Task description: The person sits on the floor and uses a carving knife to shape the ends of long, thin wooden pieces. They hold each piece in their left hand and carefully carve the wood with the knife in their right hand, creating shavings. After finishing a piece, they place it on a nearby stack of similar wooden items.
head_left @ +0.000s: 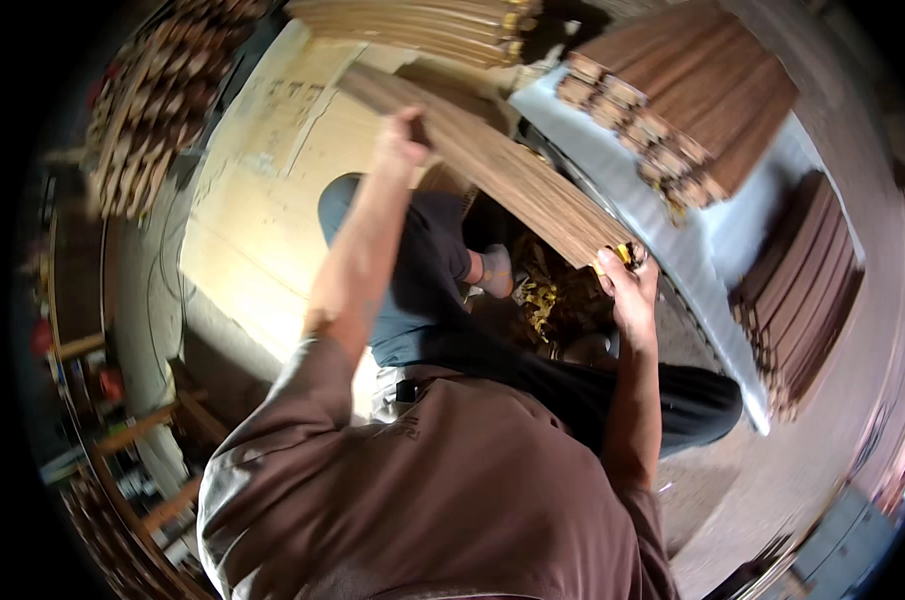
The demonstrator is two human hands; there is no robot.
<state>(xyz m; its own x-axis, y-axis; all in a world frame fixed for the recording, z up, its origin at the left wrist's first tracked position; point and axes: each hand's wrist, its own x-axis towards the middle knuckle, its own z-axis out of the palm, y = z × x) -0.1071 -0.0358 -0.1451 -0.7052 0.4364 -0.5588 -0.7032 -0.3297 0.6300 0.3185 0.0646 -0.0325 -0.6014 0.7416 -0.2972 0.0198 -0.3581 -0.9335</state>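
Observation:
A long brown wooden slat is held slantwise in front of my legs, its far left end higher in the view. My left hand is closed on its edge near that far end. At the near right end my right hand grips it, thumb on top, beside small yellow and black bits on the slat's end. The picture is slightly blurred, so I cannot tell whether it is one slat or several pressed together. Below it, crumpled yellow and brown scraps lie by my foot.
To the right, a bundle of wooden slats and a darker stack rest on a pale sheet-covered surface. More slats lie at the back. A cardboard sheet spreads left; stacked wood pieces stand far left.

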